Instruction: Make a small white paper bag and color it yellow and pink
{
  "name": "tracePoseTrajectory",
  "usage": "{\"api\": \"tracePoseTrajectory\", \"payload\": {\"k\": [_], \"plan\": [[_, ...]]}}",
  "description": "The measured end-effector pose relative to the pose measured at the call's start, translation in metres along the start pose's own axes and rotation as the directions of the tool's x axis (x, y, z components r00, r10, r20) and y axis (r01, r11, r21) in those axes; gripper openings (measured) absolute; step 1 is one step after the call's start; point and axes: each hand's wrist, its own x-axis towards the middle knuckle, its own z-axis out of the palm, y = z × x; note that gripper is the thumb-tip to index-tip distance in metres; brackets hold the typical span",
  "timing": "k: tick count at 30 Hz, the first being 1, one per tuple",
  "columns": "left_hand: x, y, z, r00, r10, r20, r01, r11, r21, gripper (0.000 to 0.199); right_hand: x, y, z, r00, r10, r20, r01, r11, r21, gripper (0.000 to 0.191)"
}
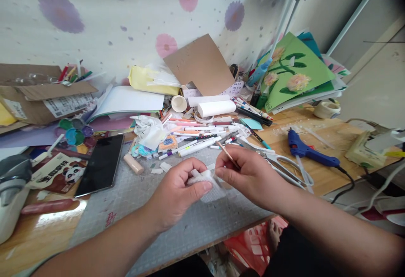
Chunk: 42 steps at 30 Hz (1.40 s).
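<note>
My left hand (180, 188) is closed on a crumpled piece of white textured tissue (209, 190), its thumb pressed on top. Close beside it, my right hand (243, 171) pinches a thin brown stick (228, 155) that slants up past the fingers; its lower end is hidden by the hand. The fingertips of the right hand are near the tissue's right edge, and I cannot tell whether they touch it. Both hands are above a grey cutting mat (133, 213) at the front of the desk.
Several pens and markers (199, 145) lie heaped behind the hands. White-handled scissors (287, 167) and a blue glue gun (311, 151) are to the right. A black phone (101, 165) and a cardboard box (41, 95) sit on the left. Green flower artwork (292, 68) leans at the back right.
</note>
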Motion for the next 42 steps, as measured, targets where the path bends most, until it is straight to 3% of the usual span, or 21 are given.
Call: {"api": "tracePoseTrajectory", "payload": {"k": [4, 7, 10, 13, 16, 23, 38, 42], "plan": [[-0.001, 0.002, 0.003, 0.998, -0.016, -0.056, 0.013, 0.999, -0.045, 0.019, 0.003, 0.006, -0.004, 1.000, 0.031, 0.002, -0.031, 0.998, 0.050, 0.009], [0.002, 0.008, 0.003, 0.992, -0.049, -0.118, 0.028, 0.985, -0.170, 0.016, 0.011, 0.022, -0.016, 0.996, 0.085, 0.006, -0.083, 0.988, -0.130, 0.018], [0.011, 0.015, -0.002, 0.960, -0.045, -0.277, -0.039, 0.956, -0.290, 0.020, 0.021, 0.045, -0.025, 0.989, 0.142, 0.051, -0.121, 0.949, -0.291, 0.015], [0.021, 0.016, -0.010, 0.913, -0.039, -0.406, -0.113, 0.932, -0.343, 0.026, 0.028, 0.064, -0.021, 0.979, 0.161, 0.125, -0.100, 0.914, -0.393, 0.009], [0.025, 0.014, -0.017, 0.892, -0.057, -0.448, -0.122, 0.925, -0.361, 0.029, 0.031, 0.069, -0.007, 0.972, 0.158, 0.173, -0.060, 0.881, -0.469, 0.009], [0.023, 0.016, -0.015, 0.894, -0.112, -0.435, -0.072, 0.920, -0.384, 0.033, 0.034, 0.060, 0.014, 0.964, 0.151, 0.217, -0.024, 0.868, -0.497, 0.006], [0.021, 0.014, -0.013, 0.931, -0.178, -0.317, 0.000, 0.872, -0.489, 0.019, 0.026, 0.059, 0.001, 0.966, 0.222, 0.135, -0.158, 0.915, -0.371, 0.011], [0.021, 0.015, -0.012, 0.939, -0.177, -0.295, 0.010, 0.871, -0.491, 0.019, 0.027, 0.063, -0.003, 0.957, 0.223, 0.185, -0.149, 0.927, -0.345, 0.021]]}}
